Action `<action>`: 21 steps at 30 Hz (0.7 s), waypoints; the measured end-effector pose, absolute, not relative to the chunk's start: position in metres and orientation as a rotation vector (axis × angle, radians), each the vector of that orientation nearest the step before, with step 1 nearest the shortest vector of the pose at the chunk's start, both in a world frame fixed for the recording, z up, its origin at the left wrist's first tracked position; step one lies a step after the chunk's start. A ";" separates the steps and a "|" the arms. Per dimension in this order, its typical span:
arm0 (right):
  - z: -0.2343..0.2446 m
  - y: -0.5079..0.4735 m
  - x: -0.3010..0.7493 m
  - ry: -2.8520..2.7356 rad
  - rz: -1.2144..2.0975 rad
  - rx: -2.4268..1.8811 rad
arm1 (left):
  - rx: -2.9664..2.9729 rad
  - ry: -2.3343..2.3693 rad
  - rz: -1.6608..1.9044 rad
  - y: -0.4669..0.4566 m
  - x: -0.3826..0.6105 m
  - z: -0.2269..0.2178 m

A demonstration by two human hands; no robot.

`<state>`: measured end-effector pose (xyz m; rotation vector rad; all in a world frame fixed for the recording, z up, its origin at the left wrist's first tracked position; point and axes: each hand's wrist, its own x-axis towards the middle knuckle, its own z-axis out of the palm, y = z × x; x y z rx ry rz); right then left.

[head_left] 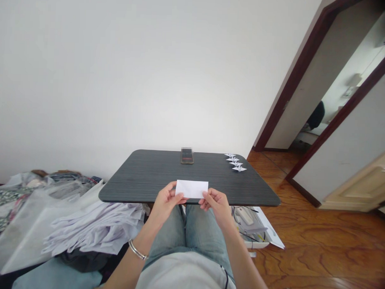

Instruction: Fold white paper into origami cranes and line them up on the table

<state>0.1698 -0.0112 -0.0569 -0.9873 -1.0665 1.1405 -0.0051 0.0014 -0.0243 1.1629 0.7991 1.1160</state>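
A white rectangle of paper [192, 188], wider than it is tall, is held up between my two hands above the table's near edge. My left hand [165, 201] pinches its left end, thumb in front and fingers behind. At the lower right corner my right hand [216, 203] grips it between thumb and curled fingers. The paper looks folded, though its layers are too fine to make out. Several folded white paper cranes [239, 168] stand in a row at the table's far right.
The dark wood-grain table [141, 172] stands against a white wall. A phone [187, 156] leans upright near its back edge. Piled fabric and plastic bags [95, 227] lie to the left. Under the table's right side is a white bin [255, 243] with cables and papers. A doorway opens at right.
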 end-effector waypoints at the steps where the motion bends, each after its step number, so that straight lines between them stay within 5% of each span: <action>1: -0.058 -0.011 0.169 -1.068 1.142 -0.984 | 1.154 0.809 1.137 0.001 -0.003 -0.025; 21: -0.065 -0.013 0.159 -1.113 1.110 -0.981 | 1.136 0.858 1.237 -0.003 0.013 -0.032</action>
